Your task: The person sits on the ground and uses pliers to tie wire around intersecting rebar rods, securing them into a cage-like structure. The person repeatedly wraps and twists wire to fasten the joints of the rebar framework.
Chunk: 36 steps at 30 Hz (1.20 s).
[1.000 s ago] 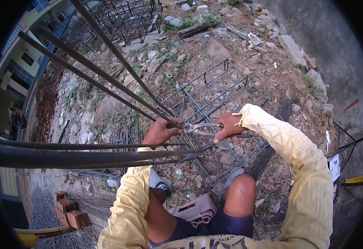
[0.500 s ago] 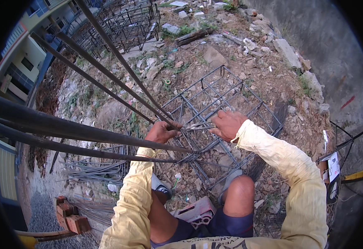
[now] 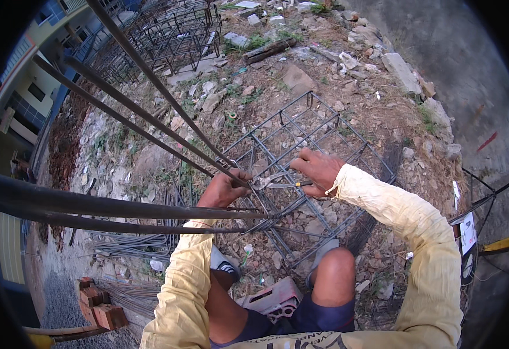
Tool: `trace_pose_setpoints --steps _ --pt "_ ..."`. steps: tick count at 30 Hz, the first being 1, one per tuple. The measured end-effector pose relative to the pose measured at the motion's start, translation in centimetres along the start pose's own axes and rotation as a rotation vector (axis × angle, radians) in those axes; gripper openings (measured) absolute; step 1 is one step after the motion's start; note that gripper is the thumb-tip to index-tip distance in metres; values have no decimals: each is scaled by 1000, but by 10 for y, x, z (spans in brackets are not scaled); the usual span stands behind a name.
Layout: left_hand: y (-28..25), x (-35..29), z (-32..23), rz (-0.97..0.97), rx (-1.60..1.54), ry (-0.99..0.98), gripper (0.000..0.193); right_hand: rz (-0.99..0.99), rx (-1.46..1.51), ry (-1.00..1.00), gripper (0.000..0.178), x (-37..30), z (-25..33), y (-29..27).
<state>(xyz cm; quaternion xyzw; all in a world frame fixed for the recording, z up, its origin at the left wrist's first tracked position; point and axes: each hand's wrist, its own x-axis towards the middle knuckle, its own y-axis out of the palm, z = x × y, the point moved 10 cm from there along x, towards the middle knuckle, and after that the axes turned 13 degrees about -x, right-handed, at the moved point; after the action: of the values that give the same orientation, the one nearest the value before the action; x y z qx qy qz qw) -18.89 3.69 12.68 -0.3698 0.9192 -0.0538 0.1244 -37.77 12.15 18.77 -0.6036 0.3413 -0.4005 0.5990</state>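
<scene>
A pair of pincers [image 3: 276,185] sits in my right hand [image 3: 319,173], its handles spread and a yellow patch showing on one handle. The jaws reach the steel bars beside my left hand [image 3: 226,189]. That hand is closed around a dark steel bar [image 3: 205,154] where it meets the cage; whether it also pinches a tie wire is hidden. Beneath both hands, a cage of reinforcing bars [image 3: 315,139] with square stirrups stretches away over the rubble. Several long bars rise from its near end toward the upper left and left.
More bar cages [image 3: 170,35] stand at the far left. Bent stirrups [image 3: 129,244] lie in a heap left of my legs, near red bricks [image 3: 109,314]. A grey wall [image 3: 440,52] borders the right side. Between my knees is a pinkish crate-like block [image 3: 272,298].
The pincers have turned, and their handles now stand wider apart, with the yellow patch in sight. My right hand has shifted slightly left; my left hand stays at the bar.
</scene>
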Motion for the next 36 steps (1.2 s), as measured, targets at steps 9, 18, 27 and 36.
trace_pose_setpoints --steps 9,18,27,36 --pt "-7 2 1 -43 46 9 30 -282 -342 -248 15 -8 10 2" --pt "-4 3 -4 -26 2 17 31 -75 -382 -406 16 26 1 -7" --pt "-3 2 1 -22 54 55 31 14 -269 233 19 -14 6 13" --pt "-7 4 2 -41 88 150 25 -114 -362 217 28 10 -14 -18"
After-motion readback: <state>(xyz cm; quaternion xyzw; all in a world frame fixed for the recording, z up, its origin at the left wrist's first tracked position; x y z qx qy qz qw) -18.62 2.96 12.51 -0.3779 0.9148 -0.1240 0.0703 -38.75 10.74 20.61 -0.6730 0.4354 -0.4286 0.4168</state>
